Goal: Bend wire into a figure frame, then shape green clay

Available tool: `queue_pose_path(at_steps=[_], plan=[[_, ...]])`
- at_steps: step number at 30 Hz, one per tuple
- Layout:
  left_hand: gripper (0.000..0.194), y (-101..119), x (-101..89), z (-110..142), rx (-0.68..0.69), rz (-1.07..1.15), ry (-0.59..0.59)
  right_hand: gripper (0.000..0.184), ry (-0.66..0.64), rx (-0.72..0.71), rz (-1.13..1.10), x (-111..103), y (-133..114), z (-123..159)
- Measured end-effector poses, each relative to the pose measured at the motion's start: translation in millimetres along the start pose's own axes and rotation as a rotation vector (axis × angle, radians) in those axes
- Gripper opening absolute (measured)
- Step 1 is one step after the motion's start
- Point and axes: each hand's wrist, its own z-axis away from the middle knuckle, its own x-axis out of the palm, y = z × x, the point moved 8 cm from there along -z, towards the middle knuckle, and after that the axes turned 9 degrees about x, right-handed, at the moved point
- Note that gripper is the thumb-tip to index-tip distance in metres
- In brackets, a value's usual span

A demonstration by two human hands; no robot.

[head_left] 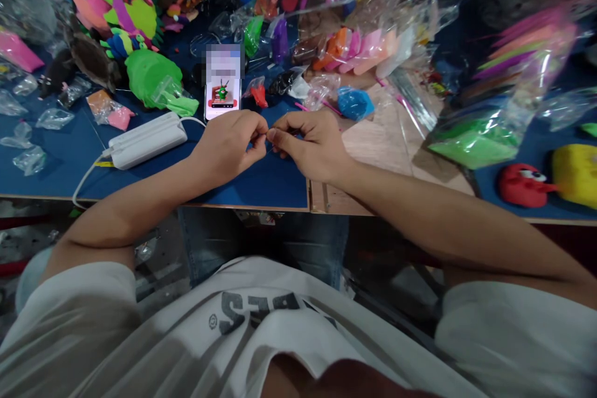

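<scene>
My left hand (236,142) and my right hand (314,143) meet over the blue table edge, fingertips pinched close together. Whatever sits between the fingers is too small to name. Just behind the left hand, a phone (222,84) stands lit, showing a small green figure on its screen. Beyond the right hand lie a blue lump of clay in clear wrap (355,103) and a small red wrapped piece (257,92).
A white power adapter (148,140) with cables lies left of my hands. Bagged coloured clay (359,50) and finished clay figures (128,0) crowd the back. At right are a large bag of clay (480,137) and a red clay head (522,185). A wooden board (387,143) lies under my right forearm.
</scene>
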Motion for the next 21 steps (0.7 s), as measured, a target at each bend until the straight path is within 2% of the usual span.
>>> queue_pose_path(at_steps=[2, 5, 8, 11, 14, 16, 18, 21], plan=[[0.007, -2, -2.4, -1, -0.04, 0.075, 0.011, 0.055, 0.01, -0.016, 0.017, -1, -1, 0], [0.005, -12, -4.4, -2, -0.169, 0.333, 0.017, 0.058, 0.022, -0.047, 0.012, -4, -2, -1], [0.015, -26, 5.5, -3, -0.297, 0.674, -0.04, 0.062, 0.059, -0.072, -0.015, -8, -4, 0], [0.032, -34, 19.4, -4, -0.353, 0.902, -0.094, 0.066, 0.104, -0.082, -0.035, -12, -5, 2], [0.061, -35, 26.0, -8, -0.329, 0.964, -0.049, 0.068, 0.135, -0.097, -0.054, -13, -7, 4], [0.074, -34, 27.7, -10, -0.301, 0.949, 0.002, 0.068, 0.155, -0.107, -0.06, -14, -9, 5], [0.078, -31, 28.2, -12, -0.266, 0.911, 0.045, 0.069, 0.168, -0.105, -0.065, -14, -10, 6], [0.073, -25, 24.1, -13, -0.171, 0.871, 0.123, 0.073, 0.158, -0.092, -0.077, -13, -12, 6]])
